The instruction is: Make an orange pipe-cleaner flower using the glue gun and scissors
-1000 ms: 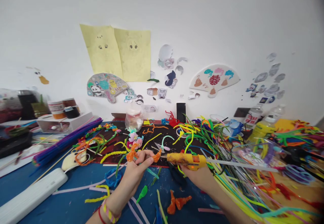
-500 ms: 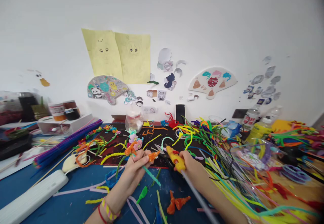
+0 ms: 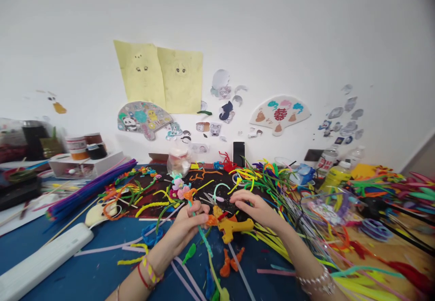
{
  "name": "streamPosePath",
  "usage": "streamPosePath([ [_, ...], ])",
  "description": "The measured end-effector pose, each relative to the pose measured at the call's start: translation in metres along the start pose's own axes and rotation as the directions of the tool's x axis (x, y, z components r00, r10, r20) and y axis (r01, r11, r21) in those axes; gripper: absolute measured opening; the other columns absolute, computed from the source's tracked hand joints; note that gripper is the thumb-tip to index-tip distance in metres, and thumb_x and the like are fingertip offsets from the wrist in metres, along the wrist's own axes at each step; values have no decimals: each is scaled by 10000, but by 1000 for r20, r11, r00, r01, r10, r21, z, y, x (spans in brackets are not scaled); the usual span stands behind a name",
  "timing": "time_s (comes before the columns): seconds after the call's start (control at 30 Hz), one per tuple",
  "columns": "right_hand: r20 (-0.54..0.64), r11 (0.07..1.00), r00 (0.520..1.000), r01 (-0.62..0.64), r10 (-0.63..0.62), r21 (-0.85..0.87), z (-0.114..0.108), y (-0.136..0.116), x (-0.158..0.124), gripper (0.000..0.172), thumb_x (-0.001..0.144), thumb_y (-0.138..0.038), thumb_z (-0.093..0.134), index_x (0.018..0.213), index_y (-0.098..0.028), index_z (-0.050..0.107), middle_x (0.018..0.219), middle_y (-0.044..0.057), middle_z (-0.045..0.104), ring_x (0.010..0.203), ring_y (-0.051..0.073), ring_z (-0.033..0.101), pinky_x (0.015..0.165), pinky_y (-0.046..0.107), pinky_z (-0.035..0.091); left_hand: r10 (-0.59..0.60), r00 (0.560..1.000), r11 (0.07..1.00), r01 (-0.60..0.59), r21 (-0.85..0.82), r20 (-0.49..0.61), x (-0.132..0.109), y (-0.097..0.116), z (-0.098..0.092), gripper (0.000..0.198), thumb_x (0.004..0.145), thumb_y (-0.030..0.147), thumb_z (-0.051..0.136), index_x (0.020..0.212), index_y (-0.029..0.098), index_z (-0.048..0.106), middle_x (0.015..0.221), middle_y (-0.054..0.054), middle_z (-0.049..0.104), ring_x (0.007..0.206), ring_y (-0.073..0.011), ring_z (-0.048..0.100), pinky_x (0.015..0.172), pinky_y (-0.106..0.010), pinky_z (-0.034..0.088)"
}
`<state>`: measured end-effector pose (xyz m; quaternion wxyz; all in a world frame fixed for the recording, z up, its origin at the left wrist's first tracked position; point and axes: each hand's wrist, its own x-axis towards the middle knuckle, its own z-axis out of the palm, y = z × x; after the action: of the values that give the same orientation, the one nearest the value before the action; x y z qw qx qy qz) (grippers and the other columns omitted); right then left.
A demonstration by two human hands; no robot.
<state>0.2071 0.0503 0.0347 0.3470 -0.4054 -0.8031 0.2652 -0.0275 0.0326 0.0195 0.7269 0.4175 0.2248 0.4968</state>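
My left hand (image 3: 190, 224) is closed around the teal stem (image 3: 205, 242) of a pipe-cleaner flower spray, pinching an orange fuzzy piece (image 3: 212, 220) at its fingertips. Above that hand stand the spray's pink and purple flowers (image 3: 179, 188) and an orange bloom. My right hand (image 3: 254, 206) is empty, its fingers extended, just above and right of a yellow glue gun (image 3: 233, 227). The glue gun rests on the table with a long translucent glue stick (image 3: 242, 271) out of its back. Two orange pipe-cleaner pieces (image 3: 231, 262) lie below it, and a green leaf shape (image 3: 189, 253) sits to their left.
A white power strip (image 3: 44, 264) lies at front left, near a bundle of purple pipe cleaners (image 3: 91, 192). Loose green and yellow stems (image 3: 288, 215) spread across the right. A phone (image 3: 239, 152) leans on the wall behind, and bottles (image 3: 335, 174) stand at back right.
My right hand has let go of the glue gun, which now lies on the table, and has risen slightly with fingers extended. My left hand keeps the flower stem and orange piece.
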Motion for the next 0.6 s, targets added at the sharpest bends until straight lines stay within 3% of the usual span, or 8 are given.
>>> streamPosePath([
  [0.13,147,996,985,90,-90,0,4,-38,20,183,834,-310,548,952,-213,649,950,32,643,916,171,550,818,282,418,-48,998,996,44,77,44,1,-4,-1,434,595,122,748,644,189,322,717,56,500,523,-48,476,491,-191,406],
  [0.23,371,985,918,167,-138,-46,8,-59,31,224,773,-328,633,969,-223,654,866,6,678,912,179,553,821,283,402,-13,999,988,6,156,40,2,-6,-2,444,613,140,741,650,199,303,652,66,508,530,-68,503,499,-197,406],
  [0.3,451,982,883,179,-134,-58,10,-66,37,257,745,-312,662,982,-212,649,835,3,686,877,173,570,790,267,408,7,999,977,-15,213,40,3,-6,-3,448,620,156,741,661,204,298,631,67,529,528,-80,516,506,-205,402],
  [0.5,553,991,831,117,-60,-68,11,-61,49,247,706,-259,675,942,-191,690,745,-12,667,696,135,585,650,221,418,97,995,907,-98,410,23,4,-8,-7,362,683,273,709,665,193,357,635,39,568,563,-102,524,574,-231,405],
  [0.6,470,997,881,72,-59,-10,5,-51,48,256,709,-292,667,945,-201,713,740,-12,662,689,132,571,650,228,410,124,992,924,-113,365,-5,6,-8,-7,313,789,428,561,668,181,412,603,27,533,538,-100,491,550,-229,379],
])
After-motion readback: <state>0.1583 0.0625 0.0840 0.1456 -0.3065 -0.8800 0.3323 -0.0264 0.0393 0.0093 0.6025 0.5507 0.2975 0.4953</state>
